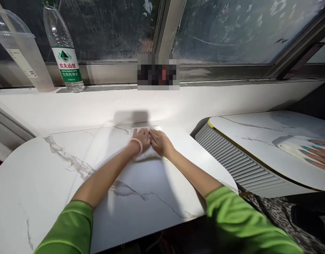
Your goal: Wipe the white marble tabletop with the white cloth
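Note:
Both hands lie side by side near the far edge of a white marble-patterned table (69, 197). Under them is a folded white cloth (149, 155), partly covered by the palms. My left hand (141, 138), with a pink coiled band at the wrist, presses flat on the cloth with its fingers stretched forward. My right hand (160, 141) rests flat on the cloth's right part, fingers pointing toward the left hand and almost touching it.
A clear water bottle (67, 60) and a plastic cup with a straw (32, 60) stand on the window ledge at left. A second table (257, 130) is on the right, where another person's hand (319, 155) lies on a white cloth (292, 146).

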Motion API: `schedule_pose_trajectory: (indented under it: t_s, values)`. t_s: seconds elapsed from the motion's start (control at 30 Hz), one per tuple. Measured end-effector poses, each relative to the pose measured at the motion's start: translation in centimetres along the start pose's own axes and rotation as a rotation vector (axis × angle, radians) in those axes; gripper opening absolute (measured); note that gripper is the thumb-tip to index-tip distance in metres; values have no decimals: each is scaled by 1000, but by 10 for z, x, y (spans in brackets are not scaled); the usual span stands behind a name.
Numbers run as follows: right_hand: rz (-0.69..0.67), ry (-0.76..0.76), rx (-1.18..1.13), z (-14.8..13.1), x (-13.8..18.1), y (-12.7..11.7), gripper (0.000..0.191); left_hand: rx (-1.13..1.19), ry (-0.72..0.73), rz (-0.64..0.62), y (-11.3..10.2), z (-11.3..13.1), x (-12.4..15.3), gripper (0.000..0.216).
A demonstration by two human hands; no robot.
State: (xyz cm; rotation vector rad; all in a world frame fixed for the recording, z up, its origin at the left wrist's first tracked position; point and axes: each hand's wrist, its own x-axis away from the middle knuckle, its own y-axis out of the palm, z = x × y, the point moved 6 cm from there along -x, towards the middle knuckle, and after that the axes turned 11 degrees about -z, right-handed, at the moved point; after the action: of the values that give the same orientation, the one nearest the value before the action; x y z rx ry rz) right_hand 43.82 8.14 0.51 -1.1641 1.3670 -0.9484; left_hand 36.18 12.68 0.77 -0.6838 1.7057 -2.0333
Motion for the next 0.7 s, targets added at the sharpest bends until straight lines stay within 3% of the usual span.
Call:
schedule_pose_trajectory:
  t_s: [0.17, 0.37, 0.5, 0.7]
  values:
    - [-16, -13, -46, 0, -47, 7, 46, 9, -106, 24, -7, -35, -19, 50]
    - [-10, -44, -45, -14, -27, 8, 48, 14, -123, 15, -2, -30, 5, 52]
    - [-20, -70, -14, -48, 9, 3, 48, -21, -100, 21, 4, -20, 49, 53]
    - [-10, -100, 46, -127, 96, -8, 53, -85, -4, 2, 16, 7, 154, 54]
